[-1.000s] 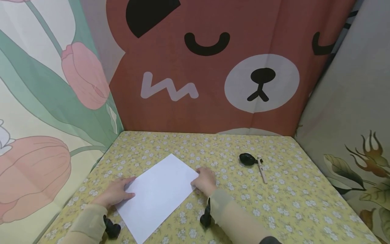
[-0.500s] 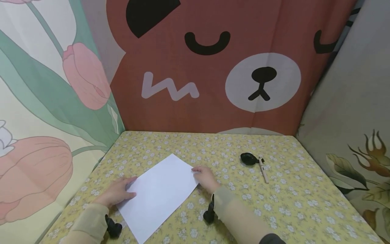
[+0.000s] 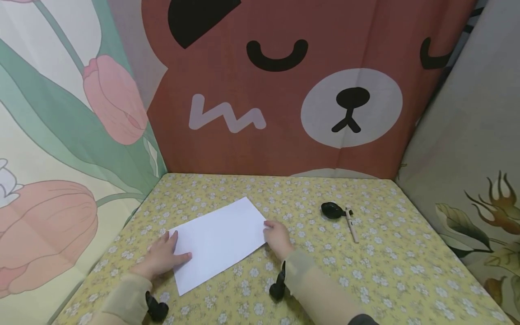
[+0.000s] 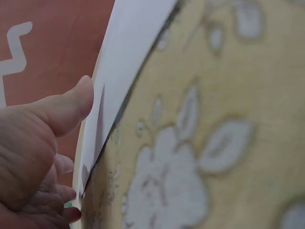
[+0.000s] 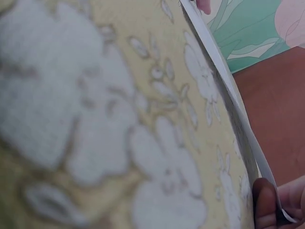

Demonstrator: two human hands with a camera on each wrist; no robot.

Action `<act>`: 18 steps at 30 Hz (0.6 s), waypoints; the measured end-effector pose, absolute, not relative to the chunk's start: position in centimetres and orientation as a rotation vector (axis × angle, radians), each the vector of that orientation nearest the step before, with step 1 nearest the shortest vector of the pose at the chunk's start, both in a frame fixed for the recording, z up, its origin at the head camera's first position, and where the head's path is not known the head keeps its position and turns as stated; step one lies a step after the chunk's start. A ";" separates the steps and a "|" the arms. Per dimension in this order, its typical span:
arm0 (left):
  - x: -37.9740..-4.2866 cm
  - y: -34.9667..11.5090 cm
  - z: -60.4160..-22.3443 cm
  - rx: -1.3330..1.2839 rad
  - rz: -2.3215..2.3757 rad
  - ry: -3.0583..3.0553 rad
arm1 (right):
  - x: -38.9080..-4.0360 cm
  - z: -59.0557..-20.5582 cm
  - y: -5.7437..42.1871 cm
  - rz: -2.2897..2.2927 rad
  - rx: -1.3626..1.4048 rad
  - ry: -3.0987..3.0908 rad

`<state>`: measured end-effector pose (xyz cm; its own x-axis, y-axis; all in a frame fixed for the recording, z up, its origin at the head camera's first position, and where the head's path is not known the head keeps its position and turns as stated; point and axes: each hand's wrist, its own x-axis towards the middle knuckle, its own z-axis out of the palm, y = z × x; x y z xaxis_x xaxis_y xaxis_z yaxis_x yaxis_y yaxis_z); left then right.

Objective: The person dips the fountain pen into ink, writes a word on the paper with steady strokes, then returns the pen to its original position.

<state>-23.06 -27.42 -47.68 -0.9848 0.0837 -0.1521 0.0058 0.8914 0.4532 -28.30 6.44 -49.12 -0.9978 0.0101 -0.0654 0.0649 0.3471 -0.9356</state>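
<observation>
A blank white sheet of paper lies slantwise on the flower-patterned table. At its left end my left hand rests with spread, straight fingers, the thumb lying over the paper. My right hand pinches the paper's right edge; in the right wrist view the thumb and a finger are on either side of that edge. Seen in the left wrist view, the left thumb extends beside the paper, whose edge looks slightly raised from the cloth.
A black oval object with a short stem lies at the back right, touching a slim beige pen-like stick. A bear-print curtain closes the back, with printed cloths at both sides. The tablecloth is yellow.
The paper has turned clockwise, its near corner moving away from me. My left hand has shifted slightly right with its fingers spread wider. The right hand has moved its hold along the right edge.
</observation>
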 end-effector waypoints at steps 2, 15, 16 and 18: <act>-22.9 -27.2 -47.6 0.091 0.675 2.861 | -28.4 -49.2 6.5 -1.766 0.125 2.561; -22.7 -25.5 -47.1 0.282 0.638 2.814 | -27.5 -48.4 8.7 -1.741 0.107 2.611; -22.7 -25.4 -47.0 0.289 0.633 2.813 | -27.5 -48.5 9.0 -1.741 0.093 2.599; -22.7 -25.2 -46.9 0.302 0.626 2.810 | -27.3 -48.6 9.5 -1.740 0.071 2.580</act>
<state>-22.72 -25.25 -46.89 -0.9483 0.2521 -0.1930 0.1463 0.8865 0.4390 -27.35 9.50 -48.65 -0.9985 0.0217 -0.0493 0.0539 0.3745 -0.9257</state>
